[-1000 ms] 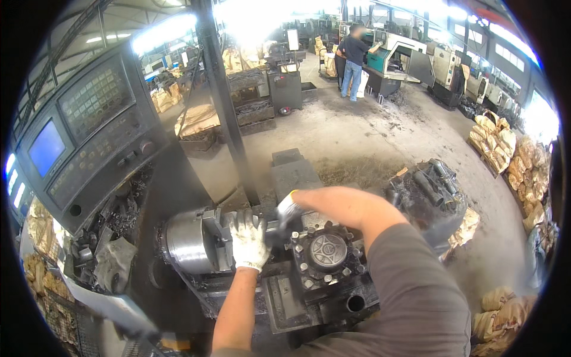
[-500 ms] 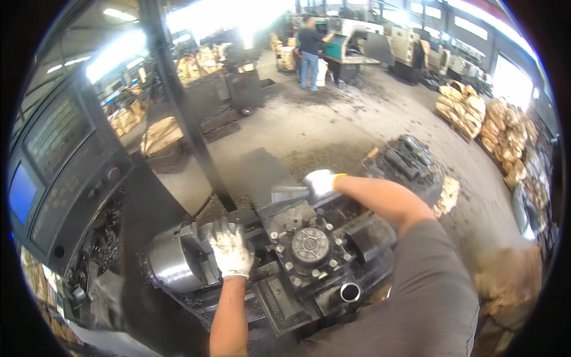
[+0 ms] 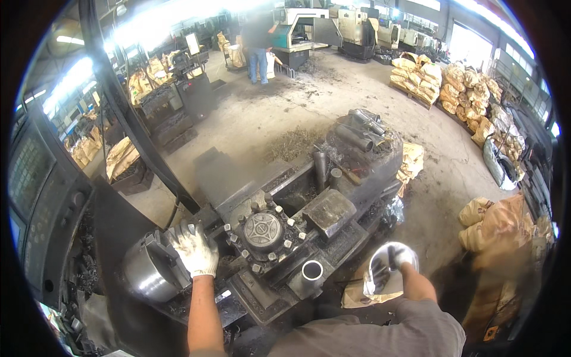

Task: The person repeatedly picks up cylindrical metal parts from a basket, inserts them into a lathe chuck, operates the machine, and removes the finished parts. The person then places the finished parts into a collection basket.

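Observation:
My left hand (image 3: 193,249), in a pale glove with dark-stained fingertips, lies over the jaws of a shiny round lathe chuck (image 3: 147,275). Its fingers are stretched out, and the glove hides part of the jaws. At the lower right, my right hand (image 3: 405,258) reaches into a round, white-rimmed bucket (image 3: 375,287) with grey, shiny contents. Motion smears this hand, so its fingers and anything in them cannot be made out. Between my arms sits a dark tool post (image 3: 262,231) ringed with bolts. An upright metal tube (image 3: 312,271) stands nearer my body.
Grey tubes (image 3: 355,135) lie on the machine's far end. A dark block (image 3: 329,212) sits right of the tool post. A control panel (image 3: 44,184) and a post (image 3: 128,113) border the left. Sacks (image 3: 416,77) are stacked at right; a person (image 3: 257,50) stands far back.
My right hand has come back from beyond the tool post, where it was at a blurred grey piece, to the bucket. The view has swung right. My left hand stays at the chuck.

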Available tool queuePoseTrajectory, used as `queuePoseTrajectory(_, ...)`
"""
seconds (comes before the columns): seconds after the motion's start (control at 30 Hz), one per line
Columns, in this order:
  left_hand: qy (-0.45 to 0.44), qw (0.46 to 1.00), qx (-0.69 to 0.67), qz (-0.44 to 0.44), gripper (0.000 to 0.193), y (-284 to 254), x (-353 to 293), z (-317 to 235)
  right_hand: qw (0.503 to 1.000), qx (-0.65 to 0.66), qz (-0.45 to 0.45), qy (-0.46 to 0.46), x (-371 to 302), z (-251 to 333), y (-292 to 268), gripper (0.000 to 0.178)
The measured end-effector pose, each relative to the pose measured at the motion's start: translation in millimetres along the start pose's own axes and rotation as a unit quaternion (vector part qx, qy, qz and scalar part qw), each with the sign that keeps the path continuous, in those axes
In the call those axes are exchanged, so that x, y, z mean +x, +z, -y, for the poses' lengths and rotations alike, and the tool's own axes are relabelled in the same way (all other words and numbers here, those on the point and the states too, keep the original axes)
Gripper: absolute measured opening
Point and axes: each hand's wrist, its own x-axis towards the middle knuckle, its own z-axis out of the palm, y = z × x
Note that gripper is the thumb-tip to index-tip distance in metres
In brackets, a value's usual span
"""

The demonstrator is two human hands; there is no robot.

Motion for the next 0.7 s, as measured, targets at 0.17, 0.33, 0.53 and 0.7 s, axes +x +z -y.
queuePoseTrajectory(0.17, -0.015, 0.999, 0.033, 0.023, 0.059, -11.2, -4.9, 8.1, 0.933, 0.264, 0.071, -0.234, -97.2, 276.7, -225.7, 0.035)
queuePoseTrajectory(0.33, -0.017, 0.999, 0.028, 0.027, 0.062, 1.1, -0.1, 3.4, 0.773, 0.125, 0.099, -0.614, -182.2, 400.2, -251.1, 0.066)
queuePoseTrajectory(0.53, 0.048, 0.990, -0.063, -0.113, 0.058, -35.2, -19.0, 12.8, 0.663, 0.265, 0.207, -0.668, -168.0, 464.3, -306.5, 0.050)
queuePoseTrajectory(0.7, -0.027, 0.972, -0.179, -0.152, 0.051, -87.7, -100.9, -16.2, 0.654, -0.033, 0.088, -0.750, -97.0, 575.7, -343.2, 0.045)
